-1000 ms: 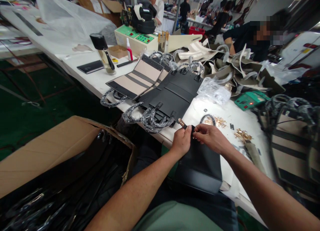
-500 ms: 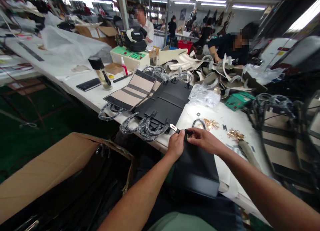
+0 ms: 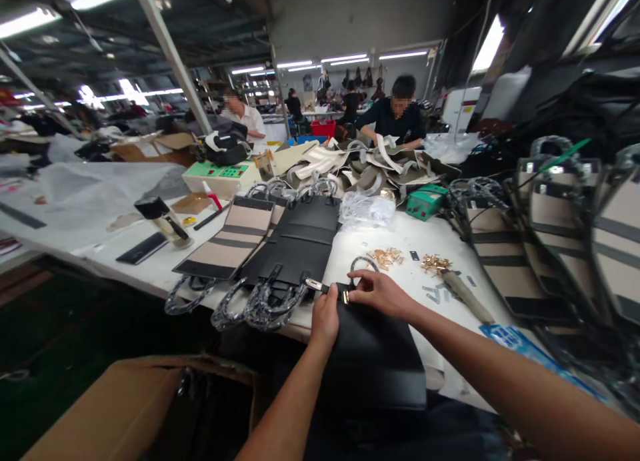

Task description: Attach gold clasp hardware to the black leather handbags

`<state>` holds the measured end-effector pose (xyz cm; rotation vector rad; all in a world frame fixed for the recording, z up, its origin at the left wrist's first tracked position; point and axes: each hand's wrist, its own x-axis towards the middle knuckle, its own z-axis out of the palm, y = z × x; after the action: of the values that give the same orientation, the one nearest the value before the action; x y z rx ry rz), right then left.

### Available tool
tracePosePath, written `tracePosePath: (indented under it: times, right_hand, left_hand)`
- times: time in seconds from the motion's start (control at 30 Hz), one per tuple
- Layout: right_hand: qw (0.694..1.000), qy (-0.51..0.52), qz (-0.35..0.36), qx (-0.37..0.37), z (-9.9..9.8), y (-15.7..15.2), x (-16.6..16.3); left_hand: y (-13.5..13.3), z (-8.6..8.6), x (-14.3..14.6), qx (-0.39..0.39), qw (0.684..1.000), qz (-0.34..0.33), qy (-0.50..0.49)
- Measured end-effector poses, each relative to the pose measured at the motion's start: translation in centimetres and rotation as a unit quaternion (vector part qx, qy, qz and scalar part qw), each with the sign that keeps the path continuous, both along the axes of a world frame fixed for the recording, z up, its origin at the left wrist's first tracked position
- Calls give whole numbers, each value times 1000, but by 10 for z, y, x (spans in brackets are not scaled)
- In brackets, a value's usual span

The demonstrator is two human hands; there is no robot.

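A black leather bag panel (image 3: 373, 358) hangs over the near edge of the white table (image 3: 400, 238). My left hand (image 3: 325, 318) grips its top edge, fingers closed. My right hand (image 3: 380, 293) pinches the same edge at a small black strap (image 3: 333, 289) with a gold metal tip pointing left. Just beyond my hands lie a dark ring-shaped handle (image 3: 361, 264) and two little heaps of gold metal fittings (image 3: 386, 257).
Black and beige bag panels (image 3: 295, 244) with wrapped handles lie to the left. An open cardboard box (image 3: 125, 408) stands at lower left. Striped bags (image 3: 565, 228) stand at right. A green device (image 3: 425, 201), bottle (image 3: 163, 220), phone (image 3: 143, 248) and co-workers farther back.
My head has tilted up, so the hands and panel sit lower and more of the workshop shows. Both hands keep their grip on the panel's top edge and strap.
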<state>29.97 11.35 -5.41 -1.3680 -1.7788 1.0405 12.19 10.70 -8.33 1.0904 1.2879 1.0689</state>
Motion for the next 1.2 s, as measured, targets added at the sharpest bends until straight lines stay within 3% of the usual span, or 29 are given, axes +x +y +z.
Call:
tracePosePath:
  times: [0.17,0.3,0.4,0.63,0.93,1.07,1.2]
  right_hand:
    - [963,-150,-201,95,-8,11,62]
    - [947,-216,-227,74,-24,31,114]
    - [942,-253,-213,56,-37,45,130]
    - [935,-303,-177,48,-42,56,134]
    - [932,-307,-193,23,-23,22,147]
    - [951,-233,-200,19,-11,-3,130]
    - [967,-20,-251,21,-12,-22,82]
  left_hand:
    - [7,5,1,-37,999,9,-1]
    - [7,10,4,-52,998,-7,-18]
    - [6,11,4,-91,994,-34,-42]
    - [13,4,-3,-191,972,-61,-121]
    - [9,17,-5,-321,909,-123,-237]
    - [13,17,-5,-310,908,-108,-260]
    - [17,12,-1,-299,910,-101,-268]
